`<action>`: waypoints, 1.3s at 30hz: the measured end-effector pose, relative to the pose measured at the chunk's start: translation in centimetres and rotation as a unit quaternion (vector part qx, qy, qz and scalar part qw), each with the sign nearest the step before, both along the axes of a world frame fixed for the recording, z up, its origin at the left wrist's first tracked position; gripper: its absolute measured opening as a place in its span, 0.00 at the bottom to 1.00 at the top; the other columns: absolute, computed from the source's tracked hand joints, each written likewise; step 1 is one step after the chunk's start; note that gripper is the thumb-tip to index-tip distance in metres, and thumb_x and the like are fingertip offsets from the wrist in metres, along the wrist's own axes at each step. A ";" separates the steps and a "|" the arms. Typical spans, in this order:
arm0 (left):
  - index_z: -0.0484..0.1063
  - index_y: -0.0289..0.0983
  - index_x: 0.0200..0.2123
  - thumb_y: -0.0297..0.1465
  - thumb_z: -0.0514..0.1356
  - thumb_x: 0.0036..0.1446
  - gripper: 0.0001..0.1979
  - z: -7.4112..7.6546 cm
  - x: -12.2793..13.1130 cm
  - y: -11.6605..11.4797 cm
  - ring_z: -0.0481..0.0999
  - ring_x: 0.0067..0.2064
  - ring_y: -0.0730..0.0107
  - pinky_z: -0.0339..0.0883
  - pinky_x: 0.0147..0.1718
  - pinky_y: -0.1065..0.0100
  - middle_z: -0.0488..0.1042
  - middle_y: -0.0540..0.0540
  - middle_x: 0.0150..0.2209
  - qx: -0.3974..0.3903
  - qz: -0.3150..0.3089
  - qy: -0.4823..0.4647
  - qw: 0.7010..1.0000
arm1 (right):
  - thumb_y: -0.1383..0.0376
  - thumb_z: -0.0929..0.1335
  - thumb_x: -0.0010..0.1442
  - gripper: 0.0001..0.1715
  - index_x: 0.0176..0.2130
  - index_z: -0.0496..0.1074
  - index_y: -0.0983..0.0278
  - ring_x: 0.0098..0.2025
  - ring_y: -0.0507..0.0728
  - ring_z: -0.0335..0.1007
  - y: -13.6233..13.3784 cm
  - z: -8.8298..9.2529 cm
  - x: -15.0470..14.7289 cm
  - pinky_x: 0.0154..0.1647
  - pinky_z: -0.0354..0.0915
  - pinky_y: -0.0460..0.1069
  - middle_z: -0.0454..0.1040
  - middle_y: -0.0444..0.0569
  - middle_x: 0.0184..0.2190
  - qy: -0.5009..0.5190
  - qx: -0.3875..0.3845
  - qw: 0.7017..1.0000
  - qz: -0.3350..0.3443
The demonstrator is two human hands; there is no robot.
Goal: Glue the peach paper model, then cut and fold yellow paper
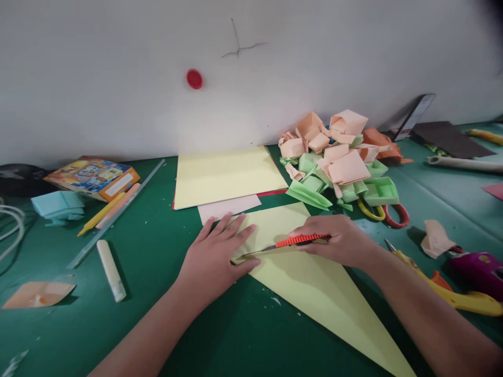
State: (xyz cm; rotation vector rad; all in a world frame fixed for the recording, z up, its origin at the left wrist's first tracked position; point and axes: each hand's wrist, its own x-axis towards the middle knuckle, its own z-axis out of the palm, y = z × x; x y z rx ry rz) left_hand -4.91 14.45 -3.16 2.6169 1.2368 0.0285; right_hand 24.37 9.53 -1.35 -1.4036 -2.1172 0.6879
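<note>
A sheet of pale yellow paper (314, 293), folded over, lies on the green table in front of me. My left hand (220, 256) is spread flat on its left end, fingers apart and thumb pointing right. My right hand (338, 241) is closed round an orange-red utility knife (293, 241). Its thin blade points left and lies along the fold, with the tip between my left thumb and forefinger. I cannot tell how deep the blade sits in the fold.
A stack of yellow sheets (223, 175) lies against the wall. Right of it is a heap of pink and green folded paper (341, 167), with scissors (396, 215) beside it. A clear ruler (118, 212), a glue stick (111, 270) and a colourful box (94, 175) lie at left.
</note>
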 end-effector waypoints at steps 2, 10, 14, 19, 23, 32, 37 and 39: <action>0.58 0.54 0.70 0.56 0.53 0.64 0.34 0.0 0.0 0.0 0.47 0.75 0.53 0.39 0.73 0.45 0.50 0.56 0.74 0.001 0.002 -0.001 1.000 | 0.59 0.72 0.63 0.14 0.48 0.83 0.55 0.39 0.56 0.79 -0.1 0.1 0.0 0.42 0.74 0.49 0.83 0.48 0.40 -0.002 0.004 1.000 -0.005; 0.58 0.54 0.70 0.57 0.54 0.63 0.35 0.1 0.1 0.0 0.48 0.75 0.53 0.39 0.73 0.46 0.50 0.56 0.74 0.005 0.004 -0.003 1.000 | 0.59 0.71 0.64 0.14 0.48 0.83 0.53 0.39 0.56 0.79 -0.2 0.9 0.0 0.40 0.72 0.48 0.83 0.47 0.40 -0.043 0.004 0.999 -0.011; 0.58 0.54 0.70 0.57 0.54 0.64 0.35 0.2 0.2 0.0 0.48 0.75 0.53 0.39 0.73 0.45 0.50 0.56 0.74 0.004 0.004 0.005 1.000 | 0.59 0.72 0.63 0.13 0.48 0.83 0.53 0.39 0.56 0.79 -0.3 0.9 0.1 0.41 0.72 0.47 0.83 0.46 0.40 -0.047 0.013 0.999 -0.013; 0.58 0.54 0.70 0.56 0.54 0.64 0.34 0.0 0.0 0.0 0.48 0.75 0.53 0.40 0.73 0.45 0.50 0.56 0.74 0.014 0.002 0.002 1.000 | 0.60 0.71 0.64 0.14 0.49 0.82 0.52 0.40 0.56 0.79 -0.3 1.0 0.2 0.41 0.72 0.47 0.83 0.45 0.41 -0.055 0.009 0.998 -0.006; 0.57 0.54 0.70 0.57 0.54 0.64 0.35 -0.1 0.0 0.0 0.48 0.75 0.54 0.40 0.73 0.45 0.50 0.56 0.73 0.016 -0.001 0.000 1.000 | 0.60 0.71 0.65 0.13 0.49 0.82 0.51 0.41 0.56 0.79 -0.4 1.2 0.2 0.42 0.72 0.48 0.83 0.45 0.42 -0.053 0.004 0.999 -0.008; 0.58 0.54 0.70 0.57 0.54 0.64 0.35 0.1 0.1 0.0 0.48 0.75 0.54 0.40 0.73 0.45 0.50 0.56 0.74 0.010 0.000 0.003 1.000 | 0.59 0.71 0.65 0.13 0.48 0.82 0.52 0.41 0.57 0.79 -0.4 1.1 0.4 0.43 0.73 0.49 0.83 0.45 0.42 -0.056 0.013 0.998 -0.010; 0.56 0.54 0.70 0.57 0.53 0.64 0.35 0.0 0.0 0.0 0.47 0.75 0.54 0.39 0.73 0.44 0.49 0.57 0.74 0.005 0.003 0.009 1.000 | 0.59 0.71 0.64 0.13 0.48 0.82 0.51 0.41 0.57 0.79 -0.3 1.1 0.5 0.43 0.73 0.49 0.83 0.45 0.42 -0.057 0.009 0.998 -0.016; 0.57 0.54 0.70 0.57 0.54 0.64 0.35 0.0 0.0 0.0 0.47 0.75 0.53 0.39 0.73 0.45 0.49 0.57 0.74 0.006 0.003 0.005 1.000 | 0.57 0.72 0.64 0.13 0.48 0.83 0.52 0.40 0.58 0.79 -0.3 1.0 0.6 0.42 0.73 0.50 0.83 0.46 0.41 -0.056 0.013 0.998 -0.020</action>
